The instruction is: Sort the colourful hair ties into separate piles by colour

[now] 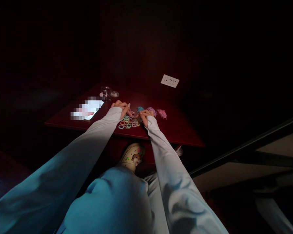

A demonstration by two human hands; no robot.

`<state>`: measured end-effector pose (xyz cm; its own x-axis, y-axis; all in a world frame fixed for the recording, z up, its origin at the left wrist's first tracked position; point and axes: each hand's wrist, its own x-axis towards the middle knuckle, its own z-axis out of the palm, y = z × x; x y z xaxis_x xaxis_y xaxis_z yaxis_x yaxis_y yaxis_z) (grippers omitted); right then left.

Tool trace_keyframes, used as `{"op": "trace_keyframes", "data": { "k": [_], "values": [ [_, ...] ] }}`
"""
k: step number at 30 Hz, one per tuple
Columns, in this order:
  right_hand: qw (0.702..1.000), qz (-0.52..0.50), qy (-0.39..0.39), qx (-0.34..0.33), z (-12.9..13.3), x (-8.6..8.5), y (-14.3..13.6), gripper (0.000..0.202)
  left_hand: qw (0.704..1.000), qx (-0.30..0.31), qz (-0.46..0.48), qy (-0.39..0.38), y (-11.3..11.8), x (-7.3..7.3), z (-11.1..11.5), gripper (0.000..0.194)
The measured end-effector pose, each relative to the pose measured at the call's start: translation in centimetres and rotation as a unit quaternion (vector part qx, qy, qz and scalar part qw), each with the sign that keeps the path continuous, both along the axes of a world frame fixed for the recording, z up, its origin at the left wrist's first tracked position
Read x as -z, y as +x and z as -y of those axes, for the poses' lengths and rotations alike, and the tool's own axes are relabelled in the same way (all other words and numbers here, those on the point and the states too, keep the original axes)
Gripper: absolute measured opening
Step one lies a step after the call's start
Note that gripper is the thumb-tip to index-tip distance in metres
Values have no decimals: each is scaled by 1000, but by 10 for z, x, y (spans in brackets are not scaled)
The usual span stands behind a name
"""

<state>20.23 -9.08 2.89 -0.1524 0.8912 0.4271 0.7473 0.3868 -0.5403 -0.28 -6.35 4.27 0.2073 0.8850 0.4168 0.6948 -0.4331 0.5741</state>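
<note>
On the dark red tabletop lies a loose pile of coloured hair ties (128, 125), with rings in green, orange, pink, yellow and pale blue. My left hand (120, 106) hovers at the pile's upper left, fingers apart and bent down onto it. From the right, my right hand (145, 115) reaches to the pile's edge with its fingers spread. I make out nothing held in either hand. Just beyond the right hand sit small heaps of thin elastics: a blue heap (140, 109), a purple heap (153, 110) partly behind the fingers, and a pink heap (162, 113).
A lit phone (91, 109), partly blurred, lies left of my left hand. Behind it is a clear plastic container (107, 92). A white wall socket (170, 81) is at the back. Below the table (175, 135) front edge shows a beige clog (133, 156). Surroundings are dark.
</note>
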Motion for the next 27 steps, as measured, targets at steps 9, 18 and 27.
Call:
{"op": "trace_keyframes", "data": {
  "k": [9, 18, 27],
  "values": [
    [998, 53, 19, 27, -1, 2, -16, 21, 1000, 15, -23, 5, -6, 17, -22, 64],
    [997, 72, 7, 0, -5, 6, -17, 22, 1000, 6, 12, 16, -7, 17, -20, 60],
    [999, 49, 13, -2, -10, 9, -19, 24, 1000, -7, 23, 7, -6, 13, -18, 60]
  ]
}}
